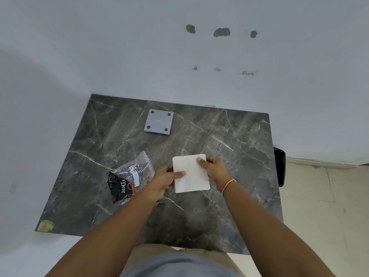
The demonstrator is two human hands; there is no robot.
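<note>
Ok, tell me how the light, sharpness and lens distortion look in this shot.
Head view: soft, even light, no hard shadows; the white square napkin stack keeps its edges; the clear plastic wrapper shows faint glare; wide-angle distortion splays the dark grey marble tabletop; detail slightly soft overall.

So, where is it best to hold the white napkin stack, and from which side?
Take the white napkin stack by its two opposite side edges, one hand from each side, thumbs on top. It is flat, thin and probably soft, so a one-sided grip may let it sag. The left hand and right hand hold it so.
</note>
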